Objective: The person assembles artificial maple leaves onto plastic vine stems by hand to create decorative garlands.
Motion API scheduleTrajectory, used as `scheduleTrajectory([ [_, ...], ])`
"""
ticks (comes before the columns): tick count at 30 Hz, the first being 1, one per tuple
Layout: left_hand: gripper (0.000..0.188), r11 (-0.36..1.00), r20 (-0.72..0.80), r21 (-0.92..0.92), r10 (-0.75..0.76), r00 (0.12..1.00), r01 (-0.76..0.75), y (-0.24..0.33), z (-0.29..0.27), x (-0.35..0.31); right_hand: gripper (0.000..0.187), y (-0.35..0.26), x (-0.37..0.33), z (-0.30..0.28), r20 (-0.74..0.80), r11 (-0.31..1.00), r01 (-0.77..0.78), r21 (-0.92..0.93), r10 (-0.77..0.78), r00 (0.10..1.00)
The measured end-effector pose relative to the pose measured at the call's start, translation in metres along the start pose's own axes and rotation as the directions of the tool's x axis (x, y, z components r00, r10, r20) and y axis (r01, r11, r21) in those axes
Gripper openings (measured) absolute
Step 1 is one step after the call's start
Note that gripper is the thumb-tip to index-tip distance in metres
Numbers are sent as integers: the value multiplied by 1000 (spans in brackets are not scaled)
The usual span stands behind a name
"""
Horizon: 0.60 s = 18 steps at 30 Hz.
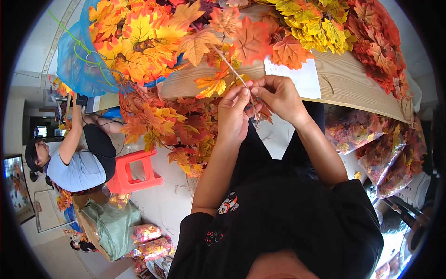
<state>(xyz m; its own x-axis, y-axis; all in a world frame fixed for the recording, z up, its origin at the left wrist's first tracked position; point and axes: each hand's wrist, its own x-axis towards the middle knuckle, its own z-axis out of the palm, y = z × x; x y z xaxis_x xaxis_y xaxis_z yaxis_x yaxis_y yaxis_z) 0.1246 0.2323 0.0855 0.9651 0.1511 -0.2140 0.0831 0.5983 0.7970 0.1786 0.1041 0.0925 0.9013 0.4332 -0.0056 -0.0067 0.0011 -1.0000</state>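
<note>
Fingers [268, 80] pinch stem [230, 66]; leaf piles [139, 35] crowd table [346, 74].

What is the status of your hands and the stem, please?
Left hand pinching stem; right hand pinched shut against it, contents hidden. Stem slanted, orange leaf at upper end. Leaf piles beyond, on table; none covering hands.

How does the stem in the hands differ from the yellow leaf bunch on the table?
The stem is pinched by the left hand and right hand; the yellow leaf bunch lies on the wooden table. The stem is thin and pale; the bunch is broad, dense and mostly yellow.
</note>
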Motion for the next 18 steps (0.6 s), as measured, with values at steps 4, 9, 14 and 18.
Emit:
scheduleTrajectory([
  [4,27,996,78,-94,13,997,-6,1,1,-14,14,-11,8,-3,-118,947,191,-258,-227,967],
  [9,21,998,199,-61,41,979,-29,-7,-6,-23,15,-25,5,3,-100,956,123,-265,-154,983],
  [14,22,993,251,52,89,964,-106,-16,-5,-29,15,-30,0,12,-111,919,195,-342,-245,963],
  [18,30,920,260,134,326,909,-368,-21,-5,-40,12,-44,-22,23,-105,940,264,-215,-291,951],
])
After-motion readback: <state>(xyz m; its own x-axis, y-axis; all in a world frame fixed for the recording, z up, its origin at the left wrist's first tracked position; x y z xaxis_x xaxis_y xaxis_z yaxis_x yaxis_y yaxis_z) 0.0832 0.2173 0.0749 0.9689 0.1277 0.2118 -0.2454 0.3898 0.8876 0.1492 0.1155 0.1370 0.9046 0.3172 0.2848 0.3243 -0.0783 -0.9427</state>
